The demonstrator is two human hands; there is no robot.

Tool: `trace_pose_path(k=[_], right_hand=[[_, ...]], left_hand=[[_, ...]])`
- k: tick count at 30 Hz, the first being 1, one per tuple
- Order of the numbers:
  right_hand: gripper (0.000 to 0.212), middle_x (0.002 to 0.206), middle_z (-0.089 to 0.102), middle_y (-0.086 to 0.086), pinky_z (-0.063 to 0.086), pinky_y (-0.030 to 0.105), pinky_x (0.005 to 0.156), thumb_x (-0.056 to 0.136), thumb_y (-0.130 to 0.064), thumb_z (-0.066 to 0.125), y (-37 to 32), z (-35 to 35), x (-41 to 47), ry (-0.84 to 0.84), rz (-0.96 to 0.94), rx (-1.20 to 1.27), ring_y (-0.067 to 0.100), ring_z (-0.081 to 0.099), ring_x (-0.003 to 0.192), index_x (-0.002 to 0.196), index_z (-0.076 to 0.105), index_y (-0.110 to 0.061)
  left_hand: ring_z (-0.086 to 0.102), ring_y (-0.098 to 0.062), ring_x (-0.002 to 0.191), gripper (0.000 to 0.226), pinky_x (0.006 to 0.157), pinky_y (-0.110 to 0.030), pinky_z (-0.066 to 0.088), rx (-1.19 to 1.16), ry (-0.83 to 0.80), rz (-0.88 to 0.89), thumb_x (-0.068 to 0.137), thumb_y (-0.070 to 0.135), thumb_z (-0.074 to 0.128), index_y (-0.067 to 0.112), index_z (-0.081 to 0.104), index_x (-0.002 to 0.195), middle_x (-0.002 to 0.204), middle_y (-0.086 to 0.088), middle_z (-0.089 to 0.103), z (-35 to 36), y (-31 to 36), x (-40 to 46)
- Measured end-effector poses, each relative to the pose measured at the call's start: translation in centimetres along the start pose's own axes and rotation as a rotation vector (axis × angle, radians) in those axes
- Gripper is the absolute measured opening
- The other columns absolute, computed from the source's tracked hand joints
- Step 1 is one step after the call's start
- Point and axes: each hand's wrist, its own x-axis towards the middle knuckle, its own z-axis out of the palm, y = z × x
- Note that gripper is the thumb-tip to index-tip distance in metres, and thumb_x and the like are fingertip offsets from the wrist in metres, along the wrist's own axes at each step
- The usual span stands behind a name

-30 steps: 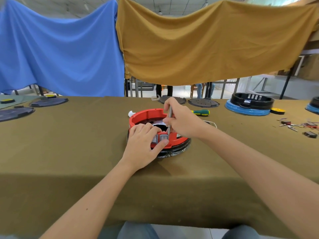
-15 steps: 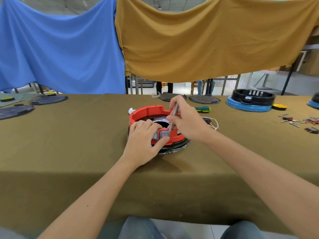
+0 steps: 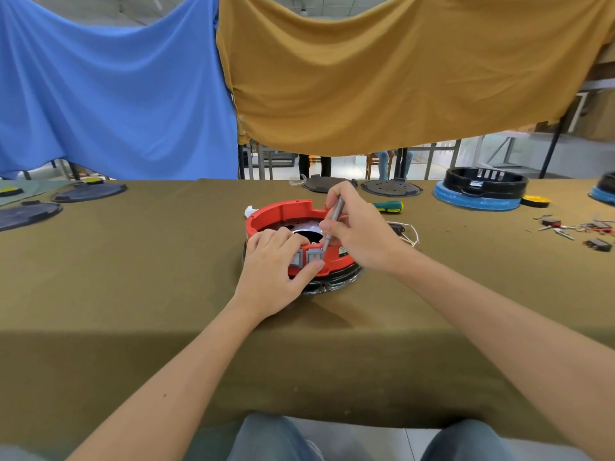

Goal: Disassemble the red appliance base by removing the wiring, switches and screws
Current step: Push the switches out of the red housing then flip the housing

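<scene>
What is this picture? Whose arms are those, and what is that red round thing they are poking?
The camera sits on a person's head and looks down, so the two arms are that person's own. They sit at a table covered with an olive-brown cloth. The red round thing is the red appliance base, which they are taking apart. The left hand grips its near edge, with the thumb beside two grey switches. The right hand pinches a thin metal tool, its tip pointing down next to the switches. Further back lie a green and yellow screwdriver, dark round plates and another base, black and blue. On the right are small loose parts.
</scene>
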Motion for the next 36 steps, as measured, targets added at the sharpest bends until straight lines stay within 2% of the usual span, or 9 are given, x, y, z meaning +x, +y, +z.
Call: trace_pose_path(k=[3,7,10,15,17,25,29,33,36], right_hand=[[0.032,0.084,0.062,0.006,0.06,0.048,0.074,0.098,-0.009,0.058,-0.1,0.0,0.5,-0.016,-0.002,-0.013,0.015,0.068,0.074,0.09,0.039,-0.034],[0.028,0.087,0.058,0.014,0.061,0.047,0.072,0.098,-0.009,0.058,-0.7,-0.5,1.5,-0.087,0.026,-0.01,0.03,0.068,0.08,0.09,0.04,-0.028],[0.021,0.086,0.056,0.012,0.062,0.045,0.071,0.099,-0.009,0.057,-0.7,-0.7,1.7,-0.117,0.06,0.023,0.029,0.069,0.079,0.095,0.041,-0.022],[0.026,0.084,0.059,0.011,0.06,0.03,0.064,0.098,-0.006,0.057,-1.0,-1.2,1.1,0.034,-0.025,0.117,0.023,0.071,0.072,0.091,0.041,-0.025],[0.027,0.084,0.059,0.009,0.059,0.028,0.064,0.099,-0.005,0.056,-1.3,-1.1,0.9,0.034,-0.065,0.168,0.02,0.072,0.072,0.091,0.041,-0.026],[0.021,0.084,0.06,0.01,0.059,0.047,0.071,0.098,-0.007,0.057,-2.2,1.1,0.9,-0.103,-0.165,-0.056,0.032,0.065,0.078,0.099,0.041,-0.021],[0.017,0.083,0.061,0.01,0.058,0.048,0.071,0.1,-0.009,0.055,-2.4,0.8,1.0,-0.155,-0.177,-0.146,0.031,0.066,0.078,0.102,0.04,-0.017],[0.017,0.075,0.057,-0.001,0.055,0.037,0.064,0.1,-0.01,0.054,-2.9,0.8,1.6,-0.19,-0.158,-0.208,0.025,0.063,0.073,0.099,0.039,-0.017],[0.017,0.072,0.055,-0.002,0.037,0.025,0.055,0.099,-0.013,0.054,-3.4,1.0,2.5,-0.234,-0.119,-0.267,0.015,0.047,0.059,0.098,0.039,-0.019]], left_hand=[[0.051,-0.017,0.1,0.046,0.099,-0.035,0.03,-0.006,0.004,-0.003,0.089,0.06,0.046,0.021,0.063,0.106,0.099,0.007,0.057,0.0,0.0,-0.1],[0.05,-0.017,0.099,0.045,0.098,-0.033,0.028,-0.014,0.008,0.0,0.089,0.059,0.047,0.021,0.063,0.106,0.099,0.007,0.057,0.0,0.0,0.0],[0.051,-0.017,0.098,0.045,0.098,-0.033,0.029,-0.009,0.008,0.001,0.088,0.059,0.047,0.02,0.063,0.106,0.098,0.007,0.057,-0.1,0.0,0.0],[0.05,-0.016,0.098,0.045,0.099,-0.032,0.028,-0.017,0.002,-0.002,0.088,0.059,0.048,0.02,0.063,0.106,0.098,0.007,0.057,-0.2,0.1,0.0],[0.05,-0.016,0.098,0.046,0.1,-0.034,0.029,-0.018,-0.003,-0.003,0.088,0.06,0.048,0.02,0.063,0.106,0.099,0.007,0.057,-0.2,0.1,0.0],[0.048,-0.015,0.094,0.041,0.098,-0.036,0.033,-0.026,0.013,-0.012,0.088,0.059,0.049,0.02,0.059,0.094,0.091,0.008,0.054,-0.2,0.1,0.1],[0.049,-0.014,0.095,0.04,0.1,-0.035,0.031,-0.05,0.025,-0.01,0.087,0.059,0.051,0.021,0.06,0.096,0.094,0.009,0.056,-0.1,-0.1,0.1],[0.048,-0.011,0.094,0.043,0.1,-0.033,0.031,-0.084,0.024,-0.02,0.085,0.061,0.052,0.021,0.062,0.098,0.093,0.014,0.052,-0.2,-0.1,0.2],[0.049,-0.011,0.094,0.048,0.1,-0.031,0.031,-0.118,0.02,-0.038,0.083,0.063,0.053,0.021,0.065,0.102,0.095,0.011,0.057,-0.2,-0.2,0.3]])
